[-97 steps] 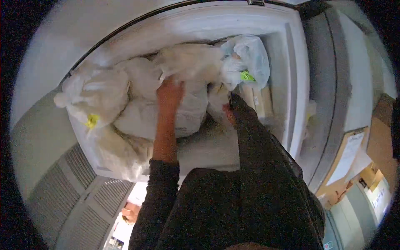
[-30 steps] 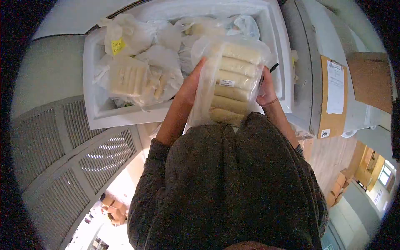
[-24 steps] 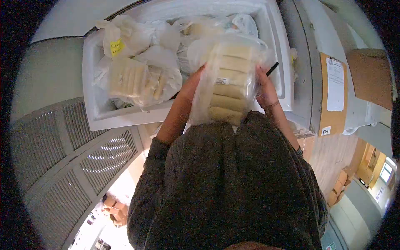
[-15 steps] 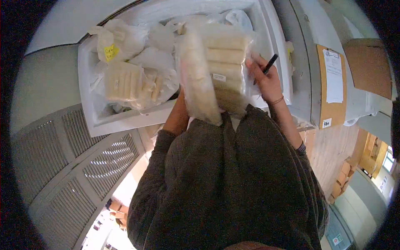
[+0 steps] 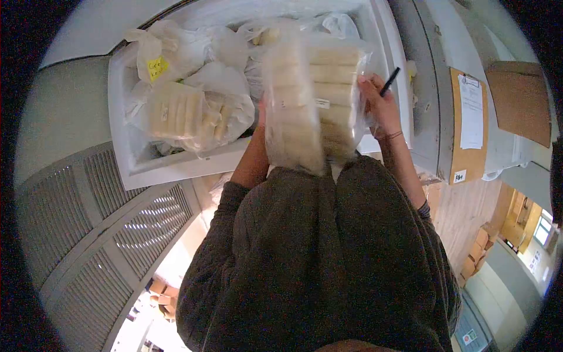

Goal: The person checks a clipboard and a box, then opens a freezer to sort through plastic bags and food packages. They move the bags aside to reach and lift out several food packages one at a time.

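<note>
In front of me, over the freezer, two clear plastic packs of pale rolls are held up side by side. My left hand (image 5: 261,116) is at the edge of the left pack (image 5: 290,105), its fingers hidden behind it. This pack is slightly blurred. My right hand (image 5: 382,110) grips the right edge of the other pack (image 5: 335,91), which bears a small white label (image 5: 322,103). A black pen (image 5: 390,82) sticks up between the fingers of that same hand.
The white chest freezer (image 5: 176,176) contains several plastic bags, one with a yellow note (image 5: 156,68), and another pack of rolls (image 5: 175,114) at left. A clipboard (image 5: 469,111) hangs to the right. Louvred panels (image 5: 64,196) stand at left.
Both packs have shifted slightly right, and the left one has turned to show more of its flat side. My right hand has moved slightly right with the pen.
</note>
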Motion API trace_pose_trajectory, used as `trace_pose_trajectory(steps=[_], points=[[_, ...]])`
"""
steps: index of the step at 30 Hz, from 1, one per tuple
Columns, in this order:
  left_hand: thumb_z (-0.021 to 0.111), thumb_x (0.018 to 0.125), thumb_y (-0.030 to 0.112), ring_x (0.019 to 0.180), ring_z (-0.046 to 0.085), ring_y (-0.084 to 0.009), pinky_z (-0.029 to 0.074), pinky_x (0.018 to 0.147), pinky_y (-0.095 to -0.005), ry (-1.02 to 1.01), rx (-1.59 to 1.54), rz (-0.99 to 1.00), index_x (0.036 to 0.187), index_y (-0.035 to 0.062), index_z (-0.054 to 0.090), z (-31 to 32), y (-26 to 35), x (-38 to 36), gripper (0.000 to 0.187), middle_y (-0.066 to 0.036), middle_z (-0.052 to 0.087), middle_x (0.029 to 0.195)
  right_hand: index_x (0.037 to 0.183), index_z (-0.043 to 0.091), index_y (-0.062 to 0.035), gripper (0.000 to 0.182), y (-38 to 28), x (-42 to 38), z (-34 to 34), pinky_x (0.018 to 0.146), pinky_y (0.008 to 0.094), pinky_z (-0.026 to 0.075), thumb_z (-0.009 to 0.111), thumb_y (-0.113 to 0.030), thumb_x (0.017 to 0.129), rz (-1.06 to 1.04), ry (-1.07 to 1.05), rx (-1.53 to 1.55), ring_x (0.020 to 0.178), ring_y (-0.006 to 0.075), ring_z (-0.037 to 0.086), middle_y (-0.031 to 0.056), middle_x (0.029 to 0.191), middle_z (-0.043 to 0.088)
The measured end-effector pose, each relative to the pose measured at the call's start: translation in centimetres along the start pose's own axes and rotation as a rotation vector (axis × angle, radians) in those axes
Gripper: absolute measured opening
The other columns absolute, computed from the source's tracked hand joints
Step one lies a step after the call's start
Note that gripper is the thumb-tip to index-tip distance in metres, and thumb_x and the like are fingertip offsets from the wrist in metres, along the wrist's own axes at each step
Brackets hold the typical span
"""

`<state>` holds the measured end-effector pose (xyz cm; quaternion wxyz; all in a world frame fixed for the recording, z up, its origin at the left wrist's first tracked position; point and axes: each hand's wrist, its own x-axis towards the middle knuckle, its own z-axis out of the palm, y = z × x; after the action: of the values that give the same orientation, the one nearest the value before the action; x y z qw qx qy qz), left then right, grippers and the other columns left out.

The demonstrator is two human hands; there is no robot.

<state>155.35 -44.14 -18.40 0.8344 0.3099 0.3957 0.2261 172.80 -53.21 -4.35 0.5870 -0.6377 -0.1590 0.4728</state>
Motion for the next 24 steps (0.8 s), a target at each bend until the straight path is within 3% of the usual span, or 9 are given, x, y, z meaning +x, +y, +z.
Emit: trace_pose_trajectory(steps=[7, 9, 11, 14, 18, 20, 24], points=[[0.037, 0.082, 0.04, 0.106, 0.031, -0.023, 0.027, 0.088, -0.0311, -0.15, 0.139, -0.125, 0.119, 0.0063, 0.024, 0.1, -0.9, -0.3, 0.052, -0.013, 0.03, 0.116, 0.083, 0.047, -0.0074, 0.017, 1.0, 0.9, 2.7, 0.037, 0.0208, 0.031, 0.059, -0.016, 0.073, -0.015, -0.127, -0.244, 0.045, 0.0058, 0.04, -0.0028, 0.061, 0.046], [0.037, 0.082, 0.04, 0.107, 0.03, -0.0233, 0.026, 0.089, -0.0311, -0.156, 0.129, -0.094, 0.12, 0.0063, 0.023, 0.5, -0.9, -0.3, 0.053, -0.014, 0.029, 0.118, 0.072, 0.044, -0.0071, 0.022, -1.7, -0.5, 3.8, 0.041, 0.0216, 0.031, 0.06, -0.023, 0.072, 0.033, -0.243, -0.116, 0.049, 0.0057, 0.036, -0.0039, 0.058, 0.037], [0.036, 0.082, 0.04, 0.109, 0.029, -0.0237, 0.025, 0.089, -0.0311, -0.163, 0.126, -0.038, 0.121, 0.0063, 0.022, 0.9, -0.5, 0.1, 0.054, -0.014, 0.027, 0.119, 0.065, 0.041, -0.0084, 0.022, -3.1, -0.6, 4.1, 0.039, 0.0207, 0.028, 0.058, -0.02, 0.073, 0.027, -0.253, -0.048, 0.049, 0.0039, 0.034, -0.004, 0.055, 0.034], [0.036, 0.082, 0.04, 0.111, 0.027, -0.0243, 0.024, 0.091, -0.0312, -0.145, 0.159, 0.124, 0.122, 0.0063, 0.02, 2.0, 0.4, 0.8, 0.055, -0.015, 0.025, 0.121, 0.059, 0.033, -0.0069, 0.028, -3.5, -0.3, 5.0, 0.043, 0.0211, 0.027, 0.055, -0.013, 0.074, -0.343, -0.399, -0.428, 0.05, 0.0053, 0.029, -0.0031, 0.053, 0.028], [0.036, 0.082, 0.041, 0.114, 0.025, -0.025, 0.022, 0.093, -0.0313, -0.107, 0.369, 0.248, 0.124, 0.0063, 0.017, 1.1, 0.6, -2.3, 0.057, -0.016, 0.023, 0.124, 0.06, 0.033, -0.0061, 0.026, -1.0, 0.2, 4.5, 0.045, 0.0213, 0.026, 0.054, -0.012, 0.074, -0.522, -0.505, -0.674, 0.051, 0.0062, 0.029, -0.0025, 0.053, 0.027], [0.036, 0.082, 0.041, 0.115, 0.024, -0.0254, 0.022, 0.093, -0.0313, -0.102, 0.532, 0.225, 0.125, 0.0062, 0.015, -0.5, -0.2, -5.5, 0.058, -0.016, 0.021, 0.126, 0.061, 0.033, -0.0065, 0.026, 1.4, 0.1, 3.3, 0.044, 0.0221, 0.026, 0.054, -0.012, 0.074, -0.332, -0.513, -0.434, 0.05, 0.0063, 0.029, -0.002, 0.053, 0.028], [0.035, 0.082, 0.041, 0.118, 0.022, -0.0261, 0.02, 0.095, -0.0314, -0.11, 0.764, 0.131, 0.126, 0.0062, 0.012, -3.3, -1.2, -10.1, 0.06, -0.017, 0.018, 0.129, 0.061, 0.033, -0.0074, 0.023, 4.3, -0.3, 1.6, 0.042, 0.0231, 0.027, 0.052, -0.006, 0.074, -0.143, -0.467, -0.576, 0.048, 0.0073, 0.029, -0.0022, 0.055, 0.03]])
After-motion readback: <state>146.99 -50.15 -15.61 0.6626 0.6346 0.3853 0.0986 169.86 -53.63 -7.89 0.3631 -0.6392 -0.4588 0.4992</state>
